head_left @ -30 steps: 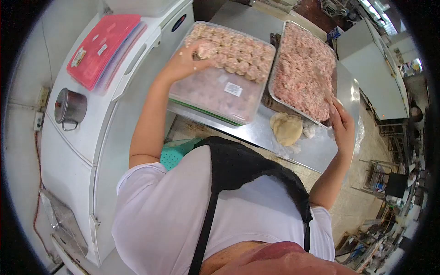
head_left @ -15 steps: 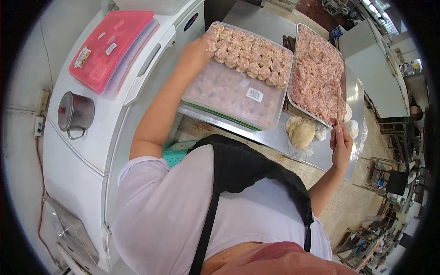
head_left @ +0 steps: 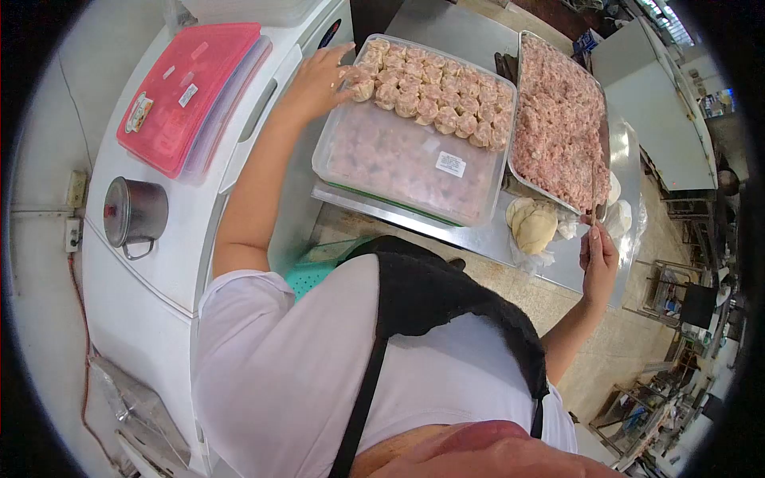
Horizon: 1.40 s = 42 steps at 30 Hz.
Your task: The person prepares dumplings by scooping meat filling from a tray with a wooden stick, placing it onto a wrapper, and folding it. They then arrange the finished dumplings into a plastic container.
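Beside the left edge of a plastic container (head_left: 331, 159), my left hand (head_left: 317, 86) is open, fingers spread, with its fingertips right at the end of the dumpling rows. These open-topped meat dumplings (head_left: 434, 88) cover the container's far half in tight rows; the near half shows a cloudy surface with a white label. My right hand (head_left: 599, 253) grips a thin, narrow blade-like tool (head_left: 594, 191), whose far end lies along the near right corner of the ground meat (head_left: 558, 111). A metal tray (head_left: 532, 185) holds the meat. Round dough wrappers (head_left: 534, 226) are stacked left of my right hand.
Under the containers stands a steel table (head_left: 454, 28). White plastic-wrapped bundles (head_left: 617, 213) lie by the tray's near right corner. On the white freezer (head_left: 179, 239) to the left are a pink-lidded box (head_left: 187, 95) and a metal pot (head_left: 135, 211). A green basket (head_left: 311, 275) sits below.
My left hand has drawn back left from the dumplings and its fingers have spread. My right hand stays at the tray's corner with the tool. The view has shifted slightly.
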Each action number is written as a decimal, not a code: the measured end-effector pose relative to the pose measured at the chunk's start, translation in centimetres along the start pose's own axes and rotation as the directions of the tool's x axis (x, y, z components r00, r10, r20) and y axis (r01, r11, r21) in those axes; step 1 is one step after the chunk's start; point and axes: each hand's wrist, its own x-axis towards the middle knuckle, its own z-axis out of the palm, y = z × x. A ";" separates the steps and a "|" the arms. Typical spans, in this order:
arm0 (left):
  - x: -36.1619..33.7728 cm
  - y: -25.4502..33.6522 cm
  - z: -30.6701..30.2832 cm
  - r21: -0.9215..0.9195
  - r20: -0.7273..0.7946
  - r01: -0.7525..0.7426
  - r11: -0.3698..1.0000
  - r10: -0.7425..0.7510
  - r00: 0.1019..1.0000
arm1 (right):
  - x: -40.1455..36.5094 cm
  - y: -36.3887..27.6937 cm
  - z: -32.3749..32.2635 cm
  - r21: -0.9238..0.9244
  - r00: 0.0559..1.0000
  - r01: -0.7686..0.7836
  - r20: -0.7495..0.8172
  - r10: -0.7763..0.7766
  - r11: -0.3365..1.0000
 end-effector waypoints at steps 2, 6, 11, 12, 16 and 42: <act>0.0 -0.6 0.3 -0.039 0.010 -0.078 0.996 0.079 0.997 | -0.3 -0.6 0.1 -0.003 1.000 -0.003 -0.012 0.003 1.000; 0.3 0.2 1.2 -0.046 -0.002 -0.085 0.995 0.085 0.996 | -0.8 -0.8 0.8 -0.019 0.999 -0.024 -0.046 0.023 1.000; 0.3 1.0 1.1 0.139 0.027 0.035 0.990 -0.039 0.999 | -0.6 -0.8 0.2 -0.041 1.000 0.009 -0.029 -0.010 0.999; 0.3 1.5 1.1 0.137 0.031 0.033 0.990 -0.037 0.999 | -0.4 -0.9 -0.1 -0.027 1.000 0.024 -0.004 -0.024 0.999; 1.3 4.1 2.7 -0.040 0.014 -0.093 0.995 0.093 0.996 | 0.0 -1.0 -1.0 -0.034 0.999 0.045 -0.015 -0.046 0.998; 4.7 23.7 -0.1 -0.189 -0.018 -0.061 0.980 0.058 0.998 | 13.5 10.0 -15.8 -0.373 0.979 0.137 0.191 -0.069 0.918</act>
